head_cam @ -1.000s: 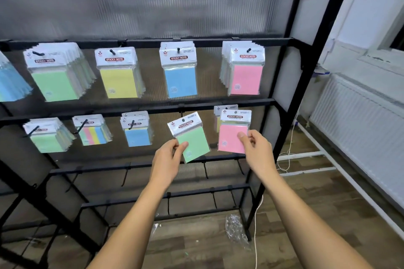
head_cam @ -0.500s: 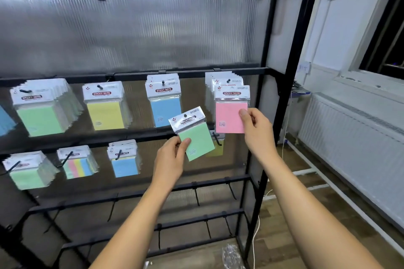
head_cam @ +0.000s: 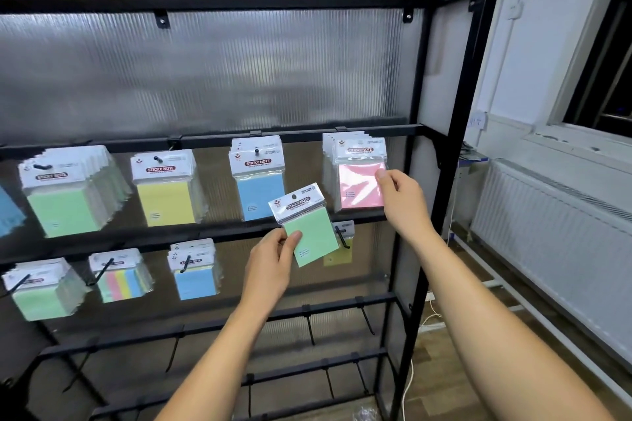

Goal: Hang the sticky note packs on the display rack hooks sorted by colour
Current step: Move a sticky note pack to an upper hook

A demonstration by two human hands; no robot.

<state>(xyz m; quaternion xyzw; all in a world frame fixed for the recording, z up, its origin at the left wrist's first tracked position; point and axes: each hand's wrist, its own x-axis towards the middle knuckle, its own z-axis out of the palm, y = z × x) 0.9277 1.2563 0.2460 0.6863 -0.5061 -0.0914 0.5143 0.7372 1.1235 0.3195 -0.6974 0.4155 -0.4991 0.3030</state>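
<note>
Bare lower hooks open to reach, upper rows crowded by hanging packs, rack post blocking right

The rack stands left of the radiator, under the window. On its upper bar hang four stacks of packs, side by side. The right hand holds a pack at the front of the rightmost stack. The left hand holds another pack, tilted, in front of the bar between the two right stacks. The lower row hangs beneath; the hooks below it are bare.
</note>
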